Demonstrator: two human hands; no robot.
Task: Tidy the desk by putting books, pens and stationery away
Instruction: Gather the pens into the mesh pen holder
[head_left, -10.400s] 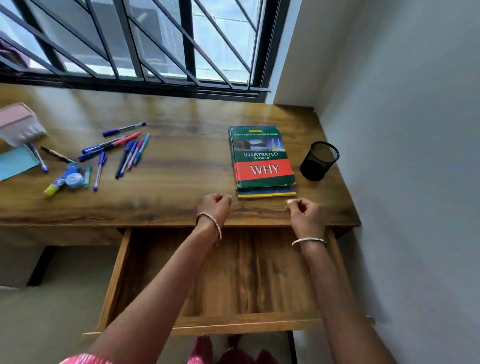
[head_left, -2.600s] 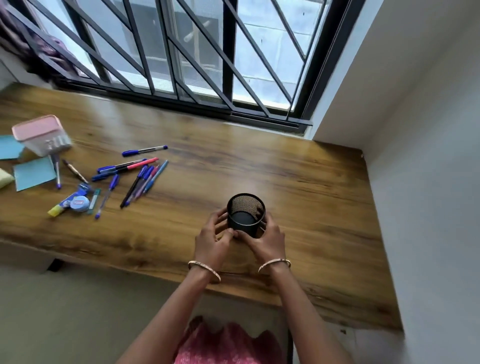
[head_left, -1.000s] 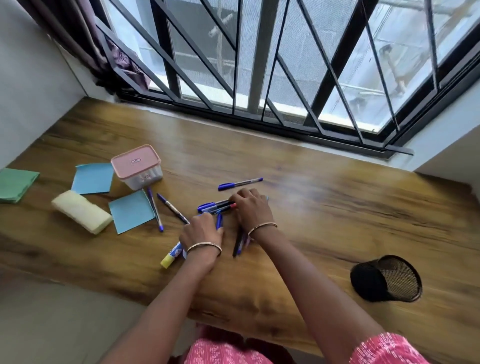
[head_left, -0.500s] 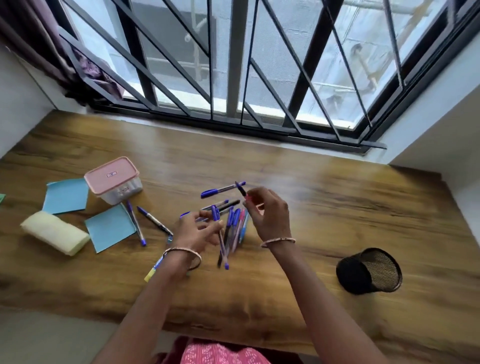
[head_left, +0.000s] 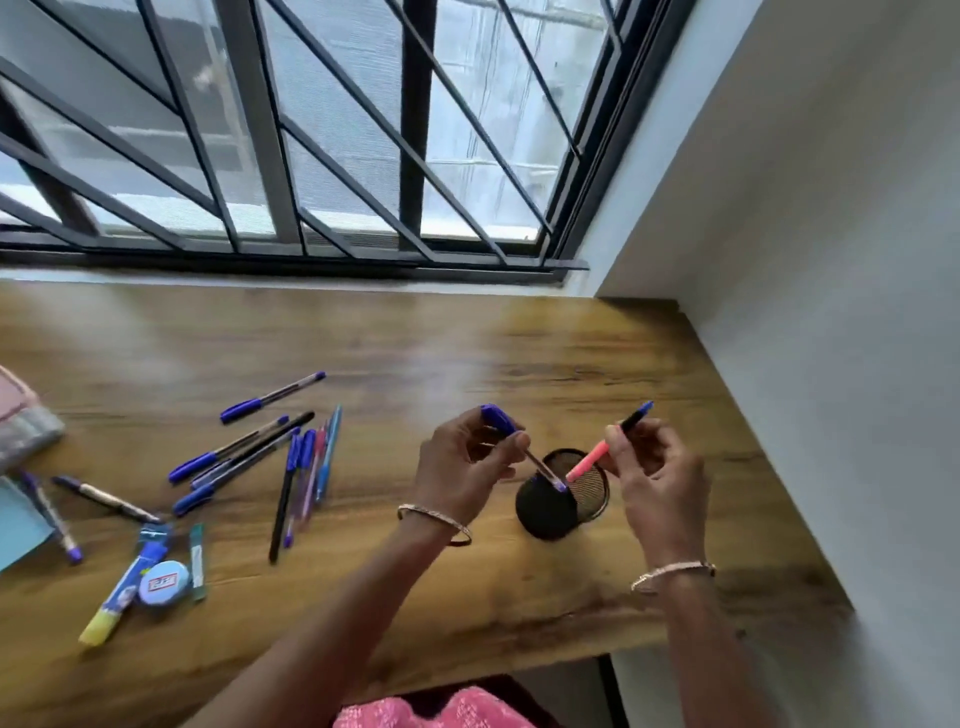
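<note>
A black mesh pen cup (head_left: 545, 512) stands on the wooden desk (head_left: 467, 364) between my hands. My left hand (head_left: 462, 467) pinches a blue-capped pen (head_left: 540, 467) whose lower tip sits over the cup's rim. My right hand (head_left: 660, 478) grips two pens together, a pink pen (head_left: 589, 460) angled into the cup's mouth and a dark pen (head_left: 636, 415) with a blue cap pointing up. Several loose pens (head_left: 291, 467) lie scattered on the desk to the left.
Near the front left edge lie a blue-yellow marker (head_left: 117, 597), a round blue tape case (head_left: 162, 583) and a slim green lead case (head_left: 197, 561). A pink-lidded box (head_left: 21, 421) and blue paper (head_left: 15, 525) sit at far left. A grey wall (head_left: 831, 364) bounds the desk's right.
Both hands lifted pens off the pile and carried them right to the mesh cup. The view swung right with them, so the yellow pouch and other notes left the frame.
</note>
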